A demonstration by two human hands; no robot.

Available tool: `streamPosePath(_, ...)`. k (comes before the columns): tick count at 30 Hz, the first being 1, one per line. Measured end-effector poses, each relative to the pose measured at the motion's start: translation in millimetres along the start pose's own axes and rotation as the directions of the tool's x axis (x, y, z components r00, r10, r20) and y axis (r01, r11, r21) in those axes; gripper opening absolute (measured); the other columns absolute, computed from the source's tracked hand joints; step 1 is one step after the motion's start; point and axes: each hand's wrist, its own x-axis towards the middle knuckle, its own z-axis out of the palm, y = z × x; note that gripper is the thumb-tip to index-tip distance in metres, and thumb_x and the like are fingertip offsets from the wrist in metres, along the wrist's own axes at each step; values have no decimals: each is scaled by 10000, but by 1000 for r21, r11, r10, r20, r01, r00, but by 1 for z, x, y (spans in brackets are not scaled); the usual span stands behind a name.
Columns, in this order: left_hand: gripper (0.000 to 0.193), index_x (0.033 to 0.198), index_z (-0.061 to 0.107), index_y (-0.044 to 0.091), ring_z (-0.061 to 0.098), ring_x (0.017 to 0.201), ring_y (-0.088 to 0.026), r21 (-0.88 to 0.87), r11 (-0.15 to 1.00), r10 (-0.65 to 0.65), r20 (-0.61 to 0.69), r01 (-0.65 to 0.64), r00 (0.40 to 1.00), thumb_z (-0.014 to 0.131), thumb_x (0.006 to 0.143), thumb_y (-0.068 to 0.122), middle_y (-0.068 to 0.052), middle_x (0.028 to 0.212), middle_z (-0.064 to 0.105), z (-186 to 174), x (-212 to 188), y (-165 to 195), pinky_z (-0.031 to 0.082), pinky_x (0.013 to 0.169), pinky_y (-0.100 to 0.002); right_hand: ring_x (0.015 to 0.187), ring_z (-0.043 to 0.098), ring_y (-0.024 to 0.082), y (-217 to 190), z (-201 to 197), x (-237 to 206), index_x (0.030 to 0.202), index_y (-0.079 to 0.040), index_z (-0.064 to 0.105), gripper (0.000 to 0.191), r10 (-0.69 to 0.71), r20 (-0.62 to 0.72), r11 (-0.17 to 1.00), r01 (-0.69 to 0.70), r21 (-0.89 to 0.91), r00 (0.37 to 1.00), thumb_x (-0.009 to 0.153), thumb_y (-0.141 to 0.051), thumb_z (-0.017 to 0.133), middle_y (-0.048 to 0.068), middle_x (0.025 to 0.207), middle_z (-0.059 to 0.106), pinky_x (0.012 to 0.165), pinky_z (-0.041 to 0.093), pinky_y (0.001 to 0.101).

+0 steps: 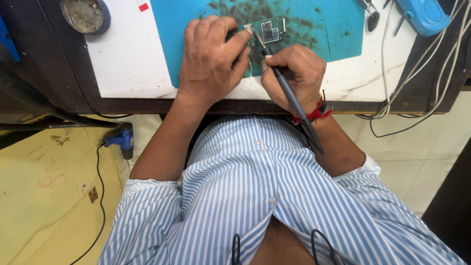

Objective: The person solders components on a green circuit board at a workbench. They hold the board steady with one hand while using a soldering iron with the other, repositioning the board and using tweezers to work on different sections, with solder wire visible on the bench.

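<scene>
A small green circuit board [269, 30] lies on a stained teal work mat [324, 29] near the bench's front. My left hand [212, 54] presses down on the board's left end, fingers curled over it. My right hand [294, 73] grips a dark pen-shaped soldering iron [289, 93], held like a pencil. Its metal tip touches the board's left part beside my left fingertips. The iron's rear and cord run back toward my striped shirt. A red thread band circles my right wrist.
The white bench top [127, 54] has a dark front edge. A round tin [84, 14] sits at the far left. A blue tool [424, 14] and several cables [417, 73] lie at the right. A blue plug [122, 140] hangs below left.
</scene>
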Motion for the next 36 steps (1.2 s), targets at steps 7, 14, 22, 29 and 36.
streamPosePath(7,217,1172,716,80,537,1198,-264,5,1000,-3,-8,3,1000,740,982,182,-81,1207,587,0,-1,1,382,1082,-475,622,581,60,8,4,-11,1028,51,655,108,241,-54,937,-218,273,969,987,42,754,47,768,671,494,407,194)
streamPosePath(14,243,1197,722,88,544,1195,-258,8,1000,-1,-15,2,1000,741,974,184,-80,1209,596,1,-1,0,379,1087,-470,675,643,72,10,4,-11,1037,40,669,117,171,-26,968,-163,190,985,978,38,770,70,826,704,543,464,202)
streamPosePath(22,231,1184,721,88,545,1199,-259,2,1000,-8,-11,8,1000,738,978,190,-80,1214,597,0,-1,1,376,1094,-471,665,652,75,9,4,-9,1030,39,677,107,188,-34,964,-178,195,982,971,35,767,72,826,706,561,474,214)
streamPosePath(29,215,1173,724,86,543,1197,-256,2,1000,-7,-8,7,1000,737,987,192,-78,1210,595,0,-1,1,375,1096,-470,640,649,75,8,3,-9,1032,33,681,107,163,-33,975,-156,160,986,974,38,771,75,839,704,539,469,206)
streamPosePath(36,217,1175,725,89,543,1199,-256,9,1000,-8,-15,9,1000,737,984,192,-77,1207,594,1,-2,1,376,1097,-468,640,636,69,9,4,-10,1015,34,677,113,167,-42,974,-158,159,985,957,39,774,71,817,704,518,442,197)
